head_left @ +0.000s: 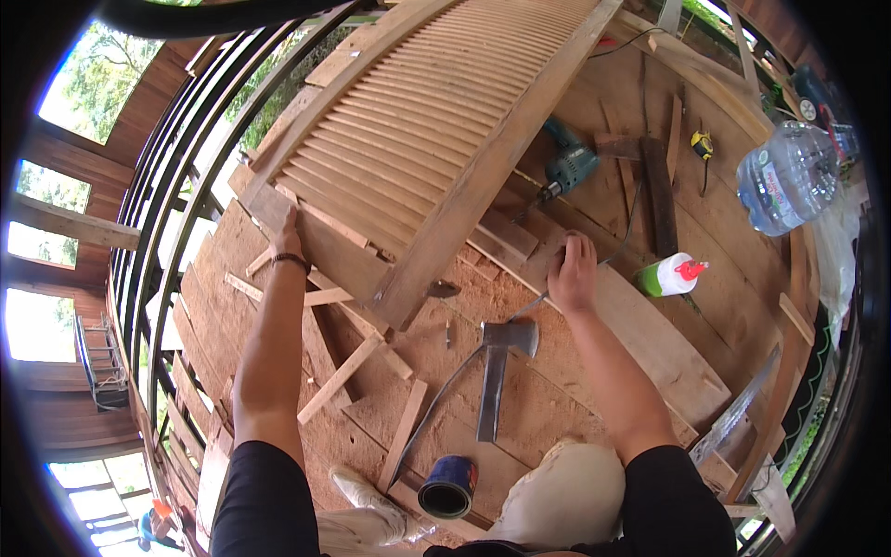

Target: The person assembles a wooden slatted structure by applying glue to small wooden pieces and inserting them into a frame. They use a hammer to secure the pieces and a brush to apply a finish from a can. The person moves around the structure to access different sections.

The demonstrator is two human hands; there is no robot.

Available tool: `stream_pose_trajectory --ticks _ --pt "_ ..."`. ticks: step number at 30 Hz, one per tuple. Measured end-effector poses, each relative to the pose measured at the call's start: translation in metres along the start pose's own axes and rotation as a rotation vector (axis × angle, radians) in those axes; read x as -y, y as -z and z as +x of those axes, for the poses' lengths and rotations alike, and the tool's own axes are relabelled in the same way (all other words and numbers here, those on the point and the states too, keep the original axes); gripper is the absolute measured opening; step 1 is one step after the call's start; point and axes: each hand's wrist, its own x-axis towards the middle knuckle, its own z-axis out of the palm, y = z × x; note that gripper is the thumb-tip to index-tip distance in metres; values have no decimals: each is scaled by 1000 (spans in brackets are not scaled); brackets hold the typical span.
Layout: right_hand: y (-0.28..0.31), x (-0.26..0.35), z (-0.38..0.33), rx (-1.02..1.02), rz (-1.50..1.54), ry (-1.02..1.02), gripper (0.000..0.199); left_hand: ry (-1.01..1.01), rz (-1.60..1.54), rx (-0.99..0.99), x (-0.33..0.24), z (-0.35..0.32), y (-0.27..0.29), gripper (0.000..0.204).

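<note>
A slatted wooden shutter panel (408,121) leans across the upper middle, its near end toward me. My left hand (286,239) is closed on its near left corner, with the fingers partly behind the frame. My right hand (574,271) lies at a long wooden plank (640,325) to the right of the panel. Its fingers are bent together over the plank's far edge. A dark cable (613,252) runs past that hand. Below, between my forearms, a hatchet (495,381) lies on the wooden floor.
Thin wood strips (343,379) lie around the panel's near end. A blue can (448,486) stands by my knee. Farther right are a teal drill (568,160), a green-and-white glue bottle (670,275), a tape measure (702,146) and a large water bottle (789,178). Railings run along the left.
</note>
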Motion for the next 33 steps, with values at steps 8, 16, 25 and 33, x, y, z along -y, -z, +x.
stream_pose_trajectory --ticks 8,16,25,33 --pt "-7 -18 -10 -37 -19 -29 20 -136 -32 -48 -54 -66 -46 55" --pt "-8 -1 -4 -78 11 -30 17 -297 49 -191 -77 -99 -40 57" --pt "-6 -3 -6 -49 34 -21 13 -562 120 -211 -101 -135 -52 48" --pt "-9 -6 -6 -3 30 -79 14 -794 39 -49 -103 -156 -54 43"
